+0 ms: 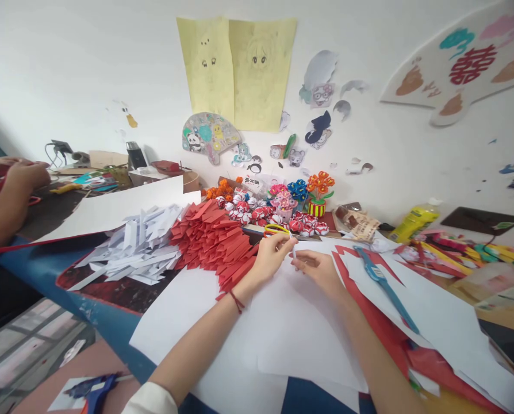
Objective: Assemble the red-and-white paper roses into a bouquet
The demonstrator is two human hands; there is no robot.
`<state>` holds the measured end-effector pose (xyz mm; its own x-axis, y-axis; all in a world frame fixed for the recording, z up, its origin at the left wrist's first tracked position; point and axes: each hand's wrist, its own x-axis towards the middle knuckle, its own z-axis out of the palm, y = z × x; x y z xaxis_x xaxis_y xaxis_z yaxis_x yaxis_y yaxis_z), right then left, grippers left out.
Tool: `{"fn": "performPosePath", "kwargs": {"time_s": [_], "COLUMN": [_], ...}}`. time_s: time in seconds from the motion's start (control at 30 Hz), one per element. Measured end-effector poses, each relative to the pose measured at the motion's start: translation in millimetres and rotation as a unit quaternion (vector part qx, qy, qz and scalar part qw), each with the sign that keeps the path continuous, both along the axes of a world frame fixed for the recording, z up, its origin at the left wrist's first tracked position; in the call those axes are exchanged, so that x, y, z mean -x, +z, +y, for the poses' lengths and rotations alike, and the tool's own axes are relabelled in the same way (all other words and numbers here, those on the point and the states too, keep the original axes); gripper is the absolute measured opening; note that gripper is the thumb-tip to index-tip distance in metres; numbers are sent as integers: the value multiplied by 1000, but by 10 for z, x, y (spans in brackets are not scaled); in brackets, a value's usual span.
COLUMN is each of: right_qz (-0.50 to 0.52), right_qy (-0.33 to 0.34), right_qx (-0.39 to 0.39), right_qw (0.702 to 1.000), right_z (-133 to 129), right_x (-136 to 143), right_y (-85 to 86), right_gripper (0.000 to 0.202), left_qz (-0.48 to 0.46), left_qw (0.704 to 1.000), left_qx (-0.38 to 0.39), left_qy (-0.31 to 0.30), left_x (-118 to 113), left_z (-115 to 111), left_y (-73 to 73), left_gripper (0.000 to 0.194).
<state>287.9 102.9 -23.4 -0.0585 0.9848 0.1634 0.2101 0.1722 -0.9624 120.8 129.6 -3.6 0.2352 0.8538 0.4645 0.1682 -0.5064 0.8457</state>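
Observation:
My left hand (273,252), with a dark red string round its wrist, pinches a small white paper strip (293,246) above the white sheets (300,322). Just to its right, my right hand (315,268) has its thumb and fingers together at the lower end of the same strip. Left of my hands lies a heap of folded red paper pieces (214,238), and beyond it a pile of folded white paper pieces (142,244). Yellow-handled scissors (276,229) lie just behind my left hand.
Red and white paper balls (244,210) and small flower pots (316,207) stand at the back. A blue cutter (386,283) rests on paper at right, near a yellow bottle (416,219). Another person's hands (24,175) are at far left. A blue glue gun (95,392) lies lower left.

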Motion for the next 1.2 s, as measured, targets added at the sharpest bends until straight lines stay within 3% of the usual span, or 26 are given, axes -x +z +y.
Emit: {"fn": "performPosePath", "kwargs": {"time_s": [0.27,0.47,0.7,0.83,0.9,1.0,1.07,1.13,1.2], "right_qz": [-64,-174,-386,-446,-445,-409,-374,-342,-326], "right_qy": [-34,-37,14,31,32,0,-72,-143,-190], "right_qx": [-56,-137,-296,-323,-320,-302,-266,-222,-187], "right_qw": [996,975,874,834,836,861,885,902,907], "right_z": [38,40,-229,-387,-455,-584,-687,-775,-825], "right_x": [-18,-39,113,292,336,280,161,8,-139], "right_y": [-39,133,469,572,574,462,297,83,-131], "right_gripper": [40,38,23,23,26,32,32,31,32], "left_qz": [35,-9,-30,38,93,158,171,175,189], "left_qw": [999,999,994,991,989,982,977,959,919], "left_qx": [-9,15,103,121,112,98,89,51,2], "left_qy": [-1,-28,-19,32,33,33,92,218,346], "left_x": [-9,102,495,675,764,992,1257,1605,1974], "left_z": [12,-82,-462,-695,-804,-931,-965,-943,-863], "left_y": [-5,90,169,150,157,212,277,362,462], "left_gripper": [39,35,31,26,22,21,23,25,29]}}
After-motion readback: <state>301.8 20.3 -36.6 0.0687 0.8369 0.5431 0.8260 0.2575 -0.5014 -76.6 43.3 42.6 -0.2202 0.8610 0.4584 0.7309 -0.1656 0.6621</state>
